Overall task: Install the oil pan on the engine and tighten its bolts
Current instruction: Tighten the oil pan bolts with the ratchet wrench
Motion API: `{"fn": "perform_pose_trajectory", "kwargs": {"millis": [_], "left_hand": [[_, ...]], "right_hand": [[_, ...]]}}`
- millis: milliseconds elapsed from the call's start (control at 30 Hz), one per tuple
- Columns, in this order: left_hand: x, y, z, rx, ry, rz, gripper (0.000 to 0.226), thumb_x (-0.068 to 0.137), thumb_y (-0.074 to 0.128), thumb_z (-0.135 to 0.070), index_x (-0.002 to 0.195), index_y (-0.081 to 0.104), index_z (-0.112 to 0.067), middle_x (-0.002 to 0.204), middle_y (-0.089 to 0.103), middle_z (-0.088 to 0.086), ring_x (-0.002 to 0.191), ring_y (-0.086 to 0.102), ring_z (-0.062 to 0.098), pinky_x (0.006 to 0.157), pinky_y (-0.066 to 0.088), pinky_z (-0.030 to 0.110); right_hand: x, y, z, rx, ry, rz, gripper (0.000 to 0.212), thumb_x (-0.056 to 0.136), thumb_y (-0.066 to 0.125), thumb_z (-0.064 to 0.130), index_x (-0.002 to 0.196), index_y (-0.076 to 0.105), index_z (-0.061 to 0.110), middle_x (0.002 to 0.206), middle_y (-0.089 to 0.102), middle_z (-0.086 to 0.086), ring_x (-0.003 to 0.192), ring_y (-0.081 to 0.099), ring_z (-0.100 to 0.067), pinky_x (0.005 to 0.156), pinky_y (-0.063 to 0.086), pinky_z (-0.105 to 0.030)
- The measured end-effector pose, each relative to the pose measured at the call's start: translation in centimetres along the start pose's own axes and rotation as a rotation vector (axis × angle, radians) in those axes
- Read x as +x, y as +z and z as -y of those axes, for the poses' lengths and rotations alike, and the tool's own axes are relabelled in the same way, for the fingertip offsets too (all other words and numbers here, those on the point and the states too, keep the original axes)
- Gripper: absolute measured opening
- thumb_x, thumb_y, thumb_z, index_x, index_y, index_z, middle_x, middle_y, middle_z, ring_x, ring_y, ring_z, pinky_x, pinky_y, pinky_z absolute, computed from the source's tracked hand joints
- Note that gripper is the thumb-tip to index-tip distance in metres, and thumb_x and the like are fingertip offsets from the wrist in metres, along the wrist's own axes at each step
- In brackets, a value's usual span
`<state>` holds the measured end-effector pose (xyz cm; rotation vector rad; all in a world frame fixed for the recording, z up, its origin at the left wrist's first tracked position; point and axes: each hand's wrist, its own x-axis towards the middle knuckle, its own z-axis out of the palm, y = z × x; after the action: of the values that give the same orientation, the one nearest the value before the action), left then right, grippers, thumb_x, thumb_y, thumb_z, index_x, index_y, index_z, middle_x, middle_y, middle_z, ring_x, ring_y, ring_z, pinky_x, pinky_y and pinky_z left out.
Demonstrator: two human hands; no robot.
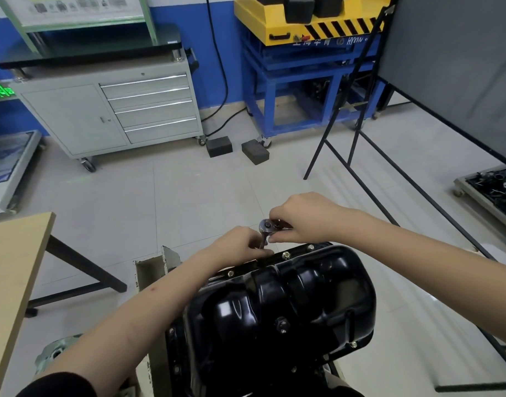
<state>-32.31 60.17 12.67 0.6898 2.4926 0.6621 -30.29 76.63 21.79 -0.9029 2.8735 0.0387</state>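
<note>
A glossy black oil pan (289, 299) lies on the engine in front of me, with bolts (286, 255) showing along its far flange. A small ratchet wrench (265, 226) stands over the far edge of the pan. My right hand (300, 217) grips the ratchet's handle next to its round head. My left hand (240, 245) pinches the socket shaft under the head, right at the flange. The bolt under the socket is hidden by my fingers.
A wooden table (14, 270) stands at my left. Beyond lie a grey drawer cabinet (131, 110), a blue stand (303, 90) with a yellow machine, two black blocks (254, 151) on the floor, and a black-framed board (446, 67) at the right.
</note>
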Motion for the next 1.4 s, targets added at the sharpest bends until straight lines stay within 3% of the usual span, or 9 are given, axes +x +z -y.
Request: {"fn": "perform_pose_trajectory", "kwargs": {"millis": [200,333,433,600,767,933,1200,1300,1400], "left_hand": [[-1.1,0.4,-0.7,0.205,0.091,0.046,0.031,0.097,0.04,-0.024,0.1,0.057,0.003,0.099,0.062,0.021,0.09,0.056,0.034,0.079,0.042,0.037],[-1.2,0.0,-1.1,0.222,0.097,0.095,0.033,0.097,0.04,-0.024,0.097,0.058,0.004,0.091,0.062,0.021,0.086,0.056,0.034,0.078,0.043,0.039],[-1.4,0.0,-1.5,0.202,0.081,0.043,0.035,0.094,0.044,-0.032,0.095,0.058,0.0,0.088,0.062,0.018,0.084,0.056,0.032,0.076,0.045,0.039],[-1.7,0.1,-1.6,0.182,0.078,-0.027,0.026,0.095,0.041,-0.019,0.095,0.055,0.002,0.093,0.062,0.023,0.086,0.055,0.035,0.071,0.038,0.035],[-1.5,-0.3,-2.0,0.213,0.123,0.053,0.025,0.097,0.038,-0.022,0.076,0.042,-0.009,0.086,0.06,0.022,0.075,0.049,0.029,0.061,0.027,0.028],[-1.7,-0.7,-1.7,0.154,0.06,-0.08,0.037,0.096,0.043,-0.032,0.079,0.056,-0.001,0.069,0.056,0.013,0.071,0.052,0.028,0.059,0.03,0.029],[-2.2,-0.7,-2.1,0.231,0.13,-0.014,0.033,0.098,0.036,-0.023,0.092,0.054,0.003,0.084,0.061,0.024,0.071,0.049,0.031,0.06,0.028,0.029],[-2.2,-0.9,-1.9,0.17,0.114,-0.017,0.037,0.098,0.035,-0.027,0.093,0.058,0.002,0.084,0.063,0.02,0.074,0.054,0.031,0.069,0.04,0.032],[-2.5,-0.9,-2.0,0.157,0.099,-0.113,0.036,0.097,0.039,-0.026,0.085,0.059,0.002,0.081,0.063,0.021,0.073,0.054,0.029,0.056,0.025,0.024]], "right_hand": [[0.3,-0.4,0.6,-0.017,-0.127,0.032,0.028,0.087,0.055,0.042,0.096,0.06,0.016,0.093,0.063,-0.002,0.086,0.056,-0.023,0.06,0.031,-0.028],[0.5,-0.7,0.5,-0.059,-0.207,0.058,0.027,0.089,0.055,0.032,0.113,0.059,0.022,0.104,0.064,0.003,0.1,0.056,-0.02,0.074,0.041,-0.032],[0.5,-0.6,0.6,-0.074,-0.124,0.038,0.03,0.086,0.055,0.043,0.104,0.061,0.019,0.1,0.065,-0.002,0.094,0.059,-0.024,0.059,0.035,-0.029],[0.3,-0.5,1.2,-0.107,-0.092,0.055,0.035,0.086,0.053,0.048,0.096,0.059,0.015,0.094,0.064,-0.006,0.088,0.059,-0.027,0.061,0.033,-0.029],[0.7,-1.0,1.2,-0.246,-0.273,0.011,0.021,0.089,0.049,0.026,0.108,0.058,0.024,0.104,0.062,0.005,0.103,0.052,-0.019,0.086,0.037,-0.029],[0.8,-0.8,1.4,-0.188,-0.073,0.03,0.042,0.086,0.05,0.052,0.096,0.061,0.012,0.095,0.063,-0.008,0.086,0.059,-0.029,0.06,0.034,-0.029],[1.0,-1.2,1.2,-0.142,-0.229,0.087,0.02,0.087,0.053,0.025,0.105,0.06,0.021,0.1,0.063,0.002,0.098,0.055,-0.021,0.081,0.043,-0.033],[1.0,-1.1,1.2,-0.152,-0.136,0.062,0.028,0.087,0.053,0.041,0.098,0.061,0.017,0.096,0.065,-0.004,0.09,0.059,-0.025,0.064,0.04,-0.03],[1.0,-0.8,1.5,-0.183,-0.059,0.047,0.045,0.085,0.05,0.055,0.091,0.061,0.012,0.092,0.063,-0.009,0.082,0.058,-0.028,0.058,0.031,-0.029]]}}
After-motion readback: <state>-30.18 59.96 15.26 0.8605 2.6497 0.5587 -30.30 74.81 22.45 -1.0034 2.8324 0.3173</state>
